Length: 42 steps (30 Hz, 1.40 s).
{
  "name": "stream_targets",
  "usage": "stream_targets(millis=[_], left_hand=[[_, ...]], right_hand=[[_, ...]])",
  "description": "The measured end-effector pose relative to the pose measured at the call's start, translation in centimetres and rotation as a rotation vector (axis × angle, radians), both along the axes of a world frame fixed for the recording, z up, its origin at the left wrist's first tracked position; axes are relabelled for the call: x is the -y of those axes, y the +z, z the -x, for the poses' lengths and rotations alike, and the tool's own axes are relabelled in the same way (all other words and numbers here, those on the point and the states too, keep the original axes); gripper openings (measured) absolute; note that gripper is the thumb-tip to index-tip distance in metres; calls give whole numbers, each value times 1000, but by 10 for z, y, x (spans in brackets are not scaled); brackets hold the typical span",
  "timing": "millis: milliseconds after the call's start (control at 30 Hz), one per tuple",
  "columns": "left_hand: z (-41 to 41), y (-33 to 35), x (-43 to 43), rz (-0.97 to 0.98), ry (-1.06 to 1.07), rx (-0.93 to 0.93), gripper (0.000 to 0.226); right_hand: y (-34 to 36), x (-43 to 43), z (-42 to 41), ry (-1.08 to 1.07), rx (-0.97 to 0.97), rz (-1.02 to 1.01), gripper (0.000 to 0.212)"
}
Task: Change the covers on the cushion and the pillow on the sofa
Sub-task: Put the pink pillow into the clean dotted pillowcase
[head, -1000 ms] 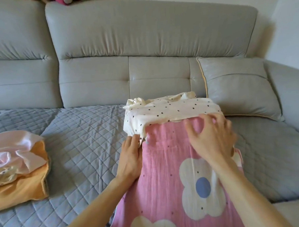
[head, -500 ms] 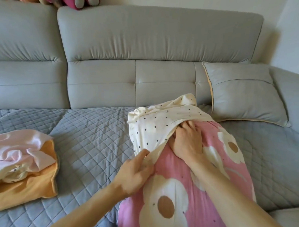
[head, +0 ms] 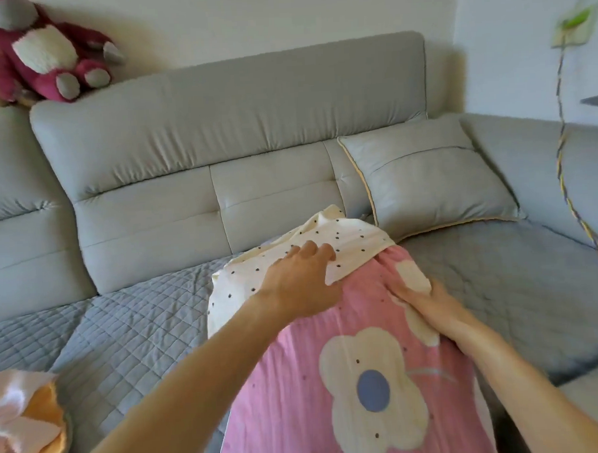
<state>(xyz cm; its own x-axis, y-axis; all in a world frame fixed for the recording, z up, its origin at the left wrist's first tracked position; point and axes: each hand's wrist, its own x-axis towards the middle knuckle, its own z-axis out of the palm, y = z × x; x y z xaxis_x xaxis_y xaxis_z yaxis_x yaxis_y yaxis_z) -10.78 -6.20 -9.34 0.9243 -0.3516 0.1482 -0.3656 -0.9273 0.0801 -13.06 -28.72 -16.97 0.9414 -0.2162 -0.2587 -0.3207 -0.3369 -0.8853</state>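
Running from bottom centre up to mid-frame on the sofa, the pillow has the dotted cover over its far end. Left hand lies on that cover near its hem, fingers together and bent, grip unclear; right hand presses straight fingers along the pillow's right edge.

Pink flower-print pillow is lying on the quilted seat pad of a grey sofa, its far end under a cream dotted cover. The left hand lies flat on the dotted cover right at its hem. The right hand runs along the pillow's right edge, fingertips tucked under pink fabric, so can't tell the grip. Grey cushion leans in the corner, plush toy up on the backrest, orange-pink cloth pile bottom left.
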Motion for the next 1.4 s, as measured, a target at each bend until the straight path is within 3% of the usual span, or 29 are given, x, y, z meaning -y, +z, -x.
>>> stream_targets(millis=[33, 133, 167, 367, 600, 867, 1000, 1100, 1200, 1267, 1333, 1400], left_hand=[[-12, -3, 22, -55, -18, 2, 51], [-44, -16, 77, -151, -20, 108, 44], [-53, -20, 91, -166, -11, 139, 43], [-93, -42, 121, -118, -26, 169, 30], [-96, 9, 87, 116, -94, -51, 16], [-41, 100, 50, 372, -80, 20, 14], [7, 103, 41, 419, -216, -126, 10], [19, 72, 32, 400, -155, -49, 10], [17, 23, -15, 235, 42, 104, 20], [22, -16, -55, 143, 152, 189, 35], [36, -53, -92, 215, 292, 221, 43], [51, -77, -116, 335, 400, 222, 46]], right_hand=[[-5, 5, 1, 32, 17, -55, 91], [-10, 6, 6, 116, 147, -180, 46], [-12, 5, 6, 118, 166, -193, 43], [-26, -2, -1, 40, 207, -173, 50], [-13, -22, -6, 83, 410, -203, 27], [65, -87, 5, 329, 712, 187, 35], [87, -110, -6, 340, 567, 431, 35], [67, -109, -27, 297, 332, 337, 43], [40, -94, -36, 296, 226, 416, 60], [17, -66, -33, 270, 292, 337, 45], [-5, -38, -25, 261, 272, 350, 28], [-22, -15, -12, 215, 228, 363, 25]])
